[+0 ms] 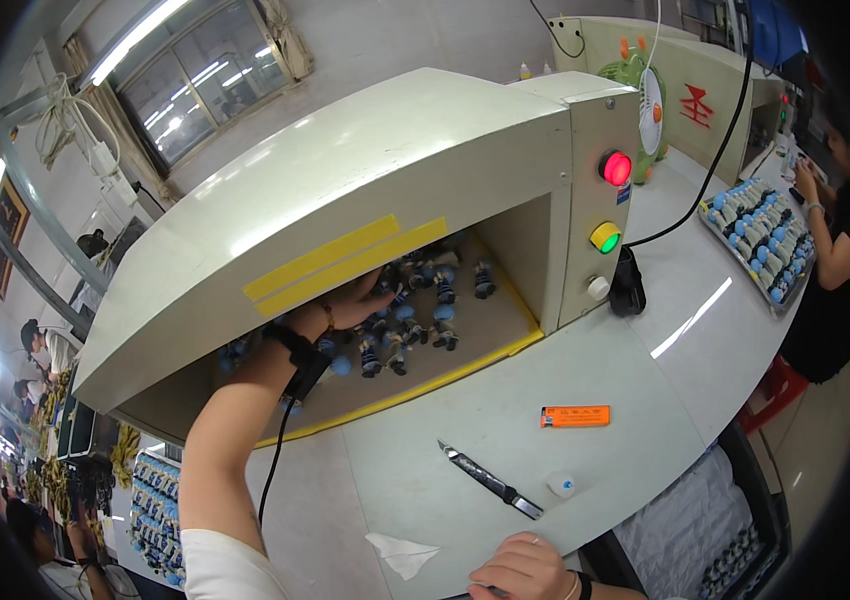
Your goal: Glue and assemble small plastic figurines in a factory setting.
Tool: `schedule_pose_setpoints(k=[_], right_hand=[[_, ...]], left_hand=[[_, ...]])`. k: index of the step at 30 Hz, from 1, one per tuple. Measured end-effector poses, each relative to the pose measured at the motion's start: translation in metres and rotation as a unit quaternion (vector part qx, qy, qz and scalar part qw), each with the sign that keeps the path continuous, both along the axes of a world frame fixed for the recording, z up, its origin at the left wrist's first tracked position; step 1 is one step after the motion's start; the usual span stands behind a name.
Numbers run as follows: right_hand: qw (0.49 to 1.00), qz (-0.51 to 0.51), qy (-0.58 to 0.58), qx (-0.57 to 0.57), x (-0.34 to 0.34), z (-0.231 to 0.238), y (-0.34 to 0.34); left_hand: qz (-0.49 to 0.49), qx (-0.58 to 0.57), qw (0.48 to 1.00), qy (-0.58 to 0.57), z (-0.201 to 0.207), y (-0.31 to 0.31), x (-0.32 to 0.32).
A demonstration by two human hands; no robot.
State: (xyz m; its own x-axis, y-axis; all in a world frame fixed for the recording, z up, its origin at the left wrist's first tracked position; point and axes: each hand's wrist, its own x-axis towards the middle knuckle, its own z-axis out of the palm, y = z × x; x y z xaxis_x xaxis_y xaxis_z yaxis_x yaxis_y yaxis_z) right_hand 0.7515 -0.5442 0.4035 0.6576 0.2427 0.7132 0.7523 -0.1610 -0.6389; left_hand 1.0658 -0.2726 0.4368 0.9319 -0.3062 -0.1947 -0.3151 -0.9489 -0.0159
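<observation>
We observe small blue-topped figurines [444, 328] with pale and dark sections, grouped at varied angles inside the cream cabinet [345, 180].

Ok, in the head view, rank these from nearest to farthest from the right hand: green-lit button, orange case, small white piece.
1. Small white piece: tabletop, just beyond the right hand.
2. Orange case: farther up the tabletop.
3. Green-lit button: machine's front, right side.
</observation>
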Motion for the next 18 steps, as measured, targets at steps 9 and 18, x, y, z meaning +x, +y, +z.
schedule_pose_setpoints(k=[9,18], right_hand=[[1.0,0.004,-0.015,0.006,0.0,0.0,0.0],[1.0,0.001,-0.021,-0.001,-0.001,0.0,0.003]], left_hand=[[0.082,0.036,0.994,0.058,0.016,-0.007,-0.02],[0.016,0.054,0.996,-0.071,-0.012,-0.033,0.004]])
